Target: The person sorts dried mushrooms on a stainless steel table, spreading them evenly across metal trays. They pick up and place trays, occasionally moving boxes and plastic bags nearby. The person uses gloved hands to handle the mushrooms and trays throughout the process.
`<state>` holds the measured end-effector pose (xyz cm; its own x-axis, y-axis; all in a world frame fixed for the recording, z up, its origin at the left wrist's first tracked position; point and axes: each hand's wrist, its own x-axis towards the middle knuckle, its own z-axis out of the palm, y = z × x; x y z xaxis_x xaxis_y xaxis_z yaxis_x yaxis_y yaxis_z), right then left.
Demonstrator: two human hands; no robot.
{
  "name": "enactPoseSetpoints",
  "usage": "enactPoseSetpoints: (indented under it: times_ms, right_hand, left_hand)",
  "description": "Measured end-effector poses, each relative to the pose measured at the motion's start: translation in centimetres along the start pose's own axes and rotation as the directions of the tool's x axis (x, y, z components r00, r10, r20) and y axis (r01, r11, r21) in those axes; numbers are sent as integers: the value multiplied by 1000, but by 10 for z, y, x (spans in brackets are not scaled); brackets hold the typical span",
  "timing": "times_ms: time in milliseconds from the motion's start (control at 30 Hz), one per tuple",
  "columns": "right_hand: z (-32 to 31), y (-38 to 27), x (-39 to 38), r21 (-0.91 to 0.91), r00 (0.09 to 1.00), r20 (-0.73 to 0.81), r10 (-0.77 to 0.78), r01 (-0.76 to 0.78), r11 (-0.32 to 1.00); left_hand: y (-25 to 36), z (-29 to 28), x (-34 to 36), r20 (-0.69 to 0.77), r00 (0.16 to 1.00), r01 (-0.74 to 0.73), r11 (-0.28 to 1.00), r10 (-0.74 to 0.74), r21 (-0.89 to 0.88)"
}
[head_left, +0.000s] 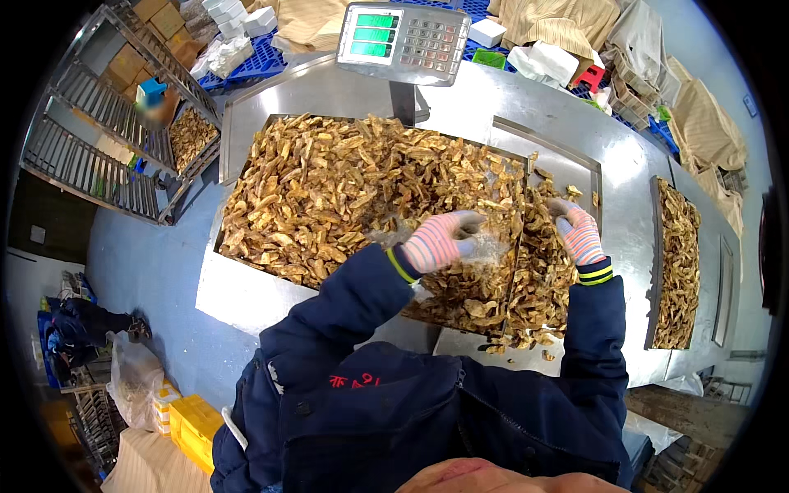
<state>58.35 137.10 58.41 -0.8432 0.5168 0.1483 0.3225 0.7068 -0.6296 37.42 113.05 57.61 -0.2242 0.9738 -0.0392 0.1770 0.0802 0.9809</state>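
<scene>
Brown, wrinkled dried pieces (pixel 320 181) lie heaped on a wide tray with a dark rim (pixel 283 285). Over the right part of this tray is my left hand (pixel 444 241), in a pink-and-white striped glove with grey fingertips. Its fingers point right, thumb and fingers apart, with no piece visible between them. My right hand (pixel 579 234), gloved alike, is above a narrower strip of the same pieces (pixel 538 283) beyond the tray's right rim. Its fingers reach left, spread from the thumb; their tips are close to the pieces. A pale patch shows among the pieces between my hands.
A scale display (pixel 404 43) with keypad stands behind the tray. Another filled tray (pixel 677 263) lies farther right on the metal table (pixel 629 214). A slatted metal rack (pixel 107 135) is at far left, a yellow box (pixel 195 429) at lower left. Loose pieces lie by the table's near edge.
</scene>
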Motion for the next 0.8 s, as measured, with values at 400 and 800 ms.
enactPoseSetpoints:
  times_ms: [400, 800]
  right_hand:
    - [97, -81, 22, -556, 900, 307, 308, -93, 826]
    - [160, -59, 45, 211, 925, 251, 284, -339, 917]
  left_hand:
    - [-37, 12, -51, -181, 959, 279, 624, -217, 730]
    - [-85, 8, 43, -318, 941, 214, 929, -114, 302]
